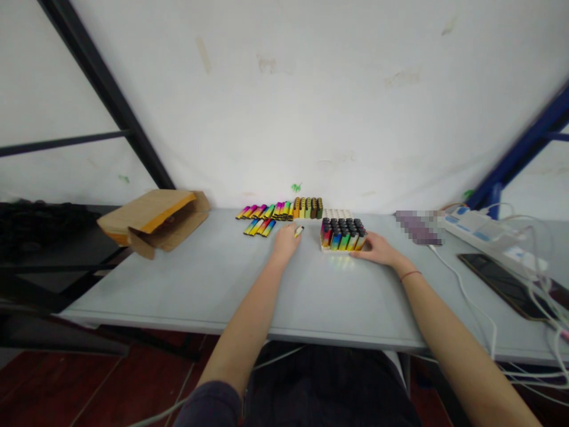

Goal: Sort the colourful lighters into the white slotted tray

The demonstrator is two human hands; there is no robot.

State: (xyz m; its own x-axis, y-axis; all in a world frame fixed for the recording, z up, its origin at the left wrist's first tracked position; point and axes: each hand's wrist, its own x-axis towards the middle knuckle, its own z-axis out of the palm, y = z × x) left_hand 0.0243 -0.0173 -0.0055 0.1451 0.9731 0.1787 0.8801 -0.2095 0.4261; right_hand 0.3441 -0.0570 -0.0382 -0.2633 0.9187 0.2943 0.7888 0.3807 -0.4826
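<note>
My left hand (285, 242) is closed on a small yellow lighter (299, 232) with a dark end, which pokes out between thumb and fingers. To its right stands a white tray (335, 251) packed with upright lighters (344, 239), black tops up and bodies in rainbow colours. My right hand (379, 248) grips the tray's front right corner, thumb along the front and fingers at the side. Loose lighters (259, 228) lie flat on the table, left of my left hand. Behind them lie more lighters (265, 212) in pink, green and yellow.
Upright gold and green lighters (307, 208) stand near the wall beside a white holder (337, 213). An open brown cardboard box (151, 214) lies at the left edge. On the right are a phone (502, 284), a power strip (491, 237), a blurred purple item (418, 228) and white cables (466, 296).
</note>
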